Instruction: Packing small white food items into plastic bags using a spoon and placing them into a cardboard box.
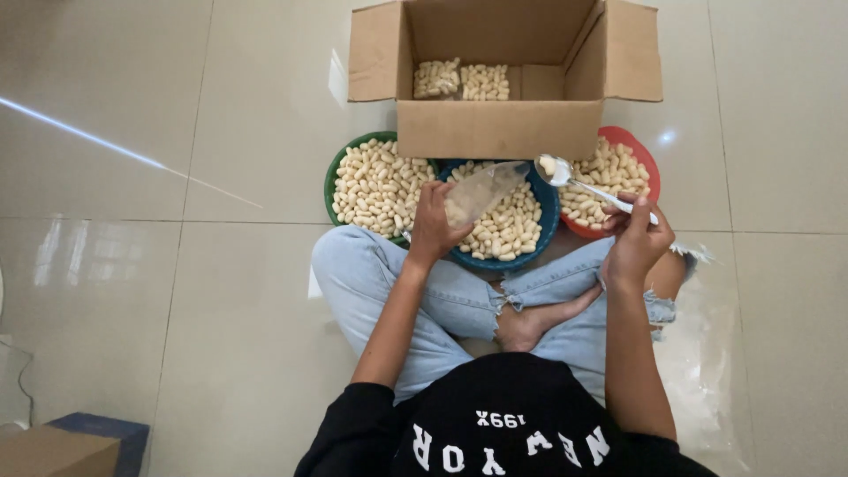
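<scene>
- While I watch from above, left hand (pixel 430 228) grips a clear bag (pixel 481 190) over the blue bowl (pixel 541 231).
- Right hand (pixel 638 240) pinches a spoon (pixel 574 179), one piece in it, tip beside the bag mouth.
- Green bowl (pixel 335 173), red bowl (pixel 638 148) and box (pixel 495 128) flank.

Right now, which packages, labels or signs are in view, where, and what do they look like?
Cardboard box: top centre, open, brown, holding filled clear packets.
Clear plastic bag: in left hand, over blue bowl.
Second cardboard box: bottom left corner, brown.
</scene>
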